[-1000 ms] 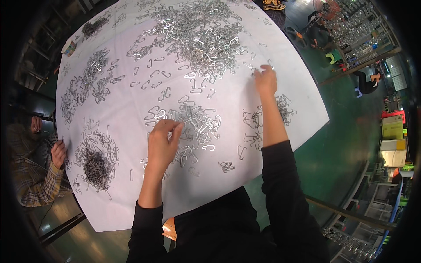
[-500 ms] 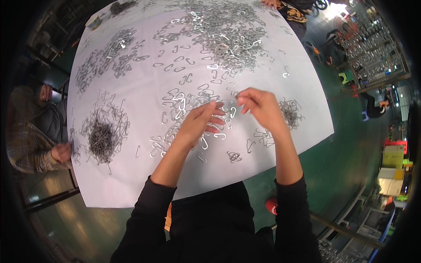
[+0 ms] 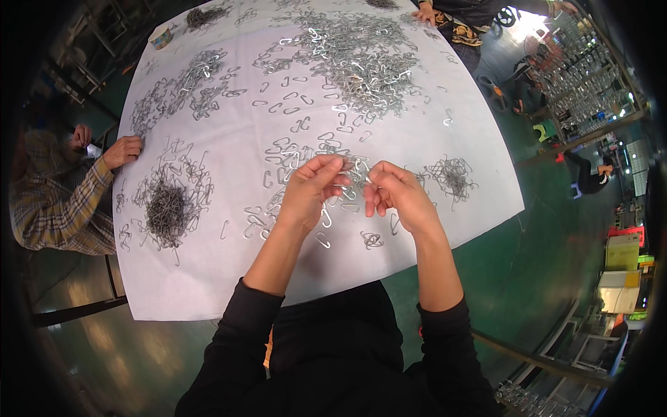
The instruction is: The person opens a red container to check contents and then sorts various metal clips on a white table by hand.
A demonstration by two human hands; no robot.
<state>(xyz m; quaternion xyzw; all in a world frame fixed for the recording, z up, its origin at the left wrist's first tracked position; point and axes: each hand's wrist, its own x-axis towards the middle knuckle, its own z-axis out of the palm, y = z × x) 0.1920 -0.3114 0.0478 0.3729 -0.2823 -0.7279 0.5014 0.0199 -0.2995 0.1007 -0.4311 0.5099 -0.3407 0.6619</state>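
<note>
Both hands, spread apart across the white table (image 3: 208, 292) a second ago, now meet at centre frame, my left hand (image 3: 310, 189) and right hand (image 3: 394, 196) each pinching a small metal clip (image 3: 356, 171) between them, above the scattered clips.

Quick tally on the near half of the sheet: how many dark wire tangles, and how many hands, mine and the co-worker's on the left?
Dark wire tangles: 3 (large tangle, medium tangle, small tangle)
Your hands: 2 (left hand, right hand)
Co-worker's hands: 2 (nearer hand, farther hand)
Total: 7
</note>
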